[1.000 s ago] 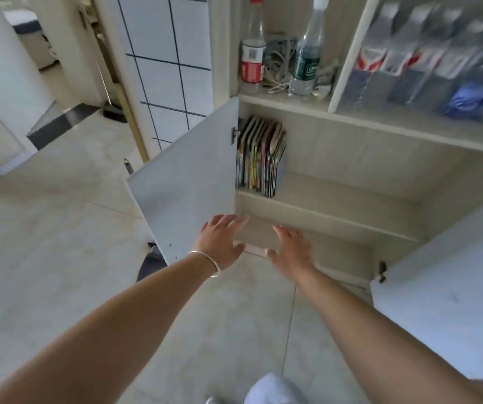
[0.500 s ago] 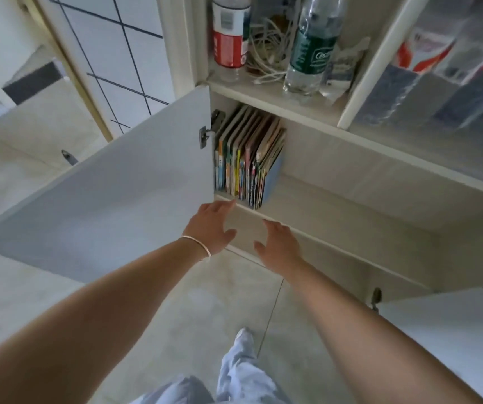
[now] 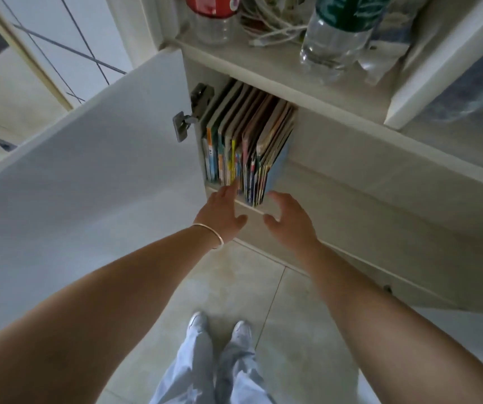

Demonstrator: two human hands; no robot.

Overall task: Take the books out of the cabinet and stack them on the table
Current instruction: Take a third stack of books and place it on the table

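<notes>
Both hands reach toward the open cabinet point(image 3: 351, 176) with fingers loosely spread, grasping nothing. The books point(image 3: 246, 147) stand upright in a row at the left end of the shelf, just beyond the fingertips. The left hand point(image 3: 222, 214), a bangle point(image 3: 211, 234) on its wrist, has its fingers at the lower edges of the middle spines; whether they touch is unclear. The right hand point(image 3: 290, 220) hovers just below and right of the outermost blue book, near the shelf's front edge. The cabinet door point(image 3: 88, 185) stands open left of the left hand.
</notes>
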